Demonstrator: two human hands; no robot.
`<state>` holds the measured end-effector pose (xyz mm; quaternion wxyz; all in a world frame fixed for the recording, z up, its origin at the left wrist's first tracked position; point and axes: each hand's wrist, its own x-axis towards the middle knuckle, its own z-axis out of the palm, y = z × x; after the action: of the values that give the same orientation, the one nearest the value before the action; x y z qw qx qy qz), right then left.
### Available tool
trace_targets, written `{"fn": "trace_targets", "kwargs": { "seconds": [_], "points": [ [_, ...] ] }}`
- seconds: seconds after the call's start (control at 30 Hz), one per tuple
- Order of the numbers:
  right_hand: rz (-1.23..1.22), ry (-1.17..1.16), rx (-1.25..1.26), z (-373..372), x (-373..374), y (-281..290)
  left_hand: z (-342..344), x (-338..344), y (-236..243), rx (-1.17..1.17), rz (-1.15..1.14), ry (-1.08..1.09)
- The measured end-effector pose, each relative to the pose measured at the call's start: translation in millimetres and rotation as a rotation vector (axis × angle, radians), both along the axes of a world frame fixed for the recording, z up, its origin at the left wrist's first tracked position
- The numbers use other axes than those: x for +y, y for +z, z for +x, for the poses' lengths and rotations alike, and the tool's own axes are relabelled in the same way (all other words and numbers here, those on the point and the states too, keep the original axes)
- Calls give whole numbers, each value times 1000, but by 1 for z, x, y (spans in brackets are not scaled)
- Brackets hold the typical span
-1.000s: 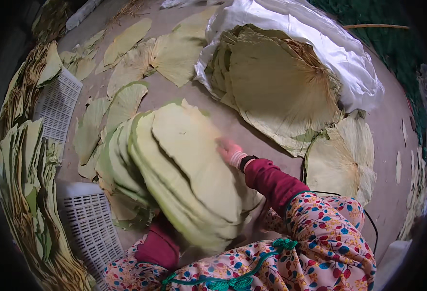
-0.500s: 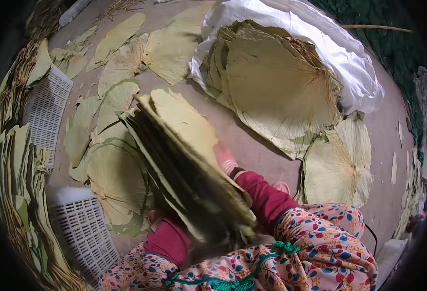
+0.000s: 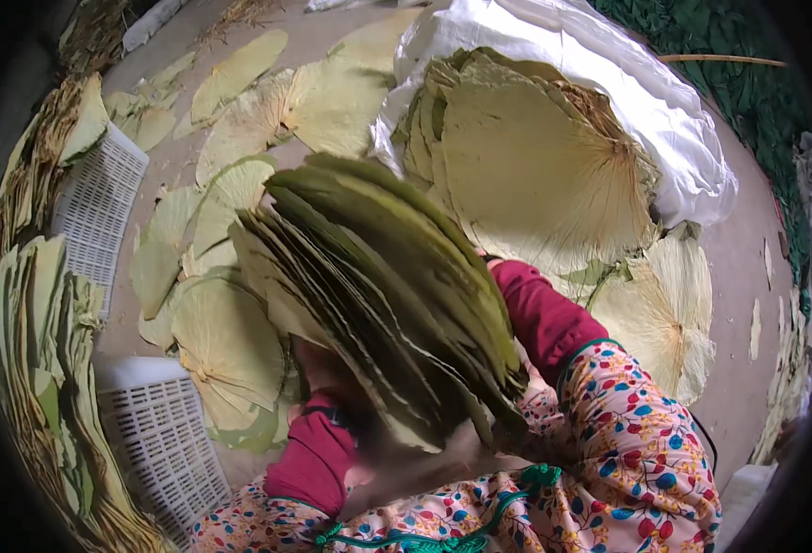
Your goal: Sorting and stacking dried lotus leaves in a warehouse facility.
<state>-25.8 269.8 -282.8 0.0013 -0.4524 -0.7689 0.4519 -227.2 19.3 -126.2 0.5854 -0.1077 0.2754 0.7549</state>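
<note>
Between my two hands stands a thick stack of dried lotus leaves (image 3: 388,276), tilted, with its layered edges upward and dark green leaves on its right side. My left hand (image 3: 321,364) grips its lower left side, the fingers hidden beneath it. From the right reaches my right sleeve (image 3: 549,309); the right hand holds the stack's far right side and is almost wholly hidden behind it. Beyond, a large heap of pale dried leaves (image 3: 535,138) lies partly inside a white sack (image 3: 692,147). Loose leaves (image 3: 226,327) lie flat on the floor left of the stack.
Two white plastic baskets (image 3: 162,429) stand at the left, beside upright bundles of folded leaves (image 3: 42,350). More single leaves (image 3: 332,101) are spread at the back. Another leaf (image 3: 664,313) lies at right, and dark green netting-like material (image 3: 747,101) fills the far right.
The stack has turned, so its dark green side now shows on the right where a pale leaf faced up before. My right hand has moved behind the stack; the right forearm has shifted right.
</note>
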Motion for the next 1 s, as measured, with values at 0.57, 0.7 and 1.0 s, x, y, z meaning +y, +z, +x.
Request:
{"fn": "trace_targets", "kwargs": {
  "seconds": [0.57, 0.7, 1.0],
  "points": [
    [-169, 113, 125, -73, -43, 12, -13, -17, -122, 347, -375, -183],
    [-112, 146, 91, -39, -1, 8, -12, -7, -93, 406, -350, -204],
    [-701, 151, 677, -13, -65, 234, 5, 10, 106, 871, -446, -149]
  ]
}}
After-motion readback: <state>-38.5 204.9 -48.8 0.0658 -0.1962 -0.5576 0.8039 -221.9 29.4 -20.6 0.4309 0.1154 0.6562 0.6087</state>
